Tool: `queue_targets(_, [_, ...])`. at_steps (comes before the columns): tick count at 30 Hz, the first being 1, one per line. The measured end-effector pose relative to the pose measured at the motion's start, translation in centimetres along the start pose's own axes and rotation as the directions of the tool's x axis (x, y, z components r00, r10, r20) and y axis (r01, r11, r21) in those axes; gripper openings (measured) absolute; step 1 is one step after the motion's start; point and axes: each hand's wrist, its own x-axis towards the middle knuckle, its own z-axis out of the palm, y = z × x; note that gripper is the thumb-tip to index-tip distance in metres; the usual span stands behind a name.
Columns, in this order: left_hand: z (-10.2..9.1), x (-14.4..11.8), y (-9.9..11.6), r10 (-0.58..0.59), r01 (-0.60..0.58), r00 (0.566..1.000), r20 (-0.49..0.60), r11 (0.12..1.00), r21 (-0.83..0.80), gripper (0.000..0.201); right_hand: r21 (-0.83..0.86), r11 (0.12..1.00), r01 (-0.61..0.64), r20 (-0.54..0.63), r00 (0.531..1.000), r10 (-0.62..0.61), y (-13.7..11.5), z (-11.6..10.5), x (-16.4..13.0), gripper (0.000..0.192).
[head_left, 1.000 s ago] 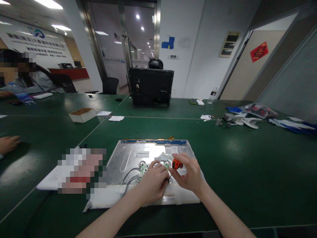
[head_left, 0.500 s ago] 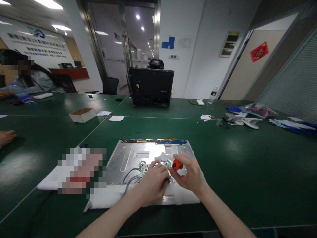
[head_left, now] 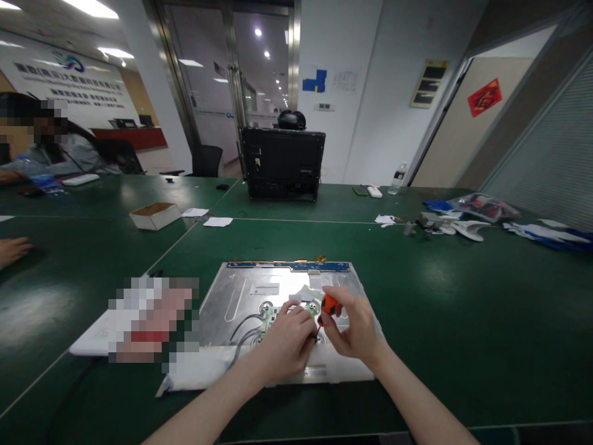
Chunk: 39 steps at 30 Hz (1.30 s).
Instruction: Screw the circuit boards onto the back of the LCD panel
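A flat metal display panel (head_left: pixel 234 318) lies back side up on the table before me. A blue circuit strip (head_left: pixel 287 266) runs along its far edge, and a small green circuit board (head_left: pixel 271 314) with grey cables (head_left: pixel 244 341) sits near its middle. My right hand (head_left: pixel 354 321) grips an orange and black screwdriver (head_left: pixel 329 304) by the handle, with the shaft slanting down to the board's right side. My left hand (head_left: pixel 293 334) lies over the board with its fingers curled in near the screwdriver's tip. What those fingertips touch is hidden.
Left of the panel are a white item (head_left: pixel 92 330) and a blurred-out patch. Beyond stand a cardboard box (head_left: pixel 155 216), paper slips (head_left: pixel 217 221) and a black monitor (head_left: pixel 283 164). Loose parts and bags (head_left: pixel 484 207) lie at right. Another person's hand (head_left: pixel 13 250) rests at far left.
My right fingers have shifted on the screwdriver's handle, which now stands a little further left and shows more of its length. My left hand stays in place.
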Motion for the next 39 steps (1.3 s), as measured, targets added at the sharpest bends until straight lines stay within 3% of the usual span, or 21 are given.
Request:
queue_targets(8, [0.01, -0.05, 0.04, -0.013, 0.013, 1.0, -0.008, 1.0, -0.02, 0.016, -0.083, 0.996, 0.033, -0.033, 0.999, -0.036, 0.43, 0.45, -0.25, 0.047])
queue_targets(16, [0.13, 0.03, -0.02, -0.004, 0.004, 1.0, 0.003, 1.0, 0.008, 0.014, 0.038, 0.999, 0.004, 0.038, 0.999, -0.005, -0.12, -0.29, 0.07, 0.049])
queue_targets(28, [0.0, -0.09, 0.1, -0.016, 0.016, 1.0, -0.01, 1.0, -0.017, 0.015, -0.068, 0.997, 0.04, -0.033, 0.999, -0.042, 0.4, 0.35, -0.09, 0.048])
queue_targets(39, [0.06, 0.03, 0.04, -0.003, 0.003, 1.0, -0.004, 1.0, 0.001, 0.017, 0.008, 1.0, -0.004, 0.001, 1.0, 0.004, 0.11, 0.06, -0.07, 0.049])
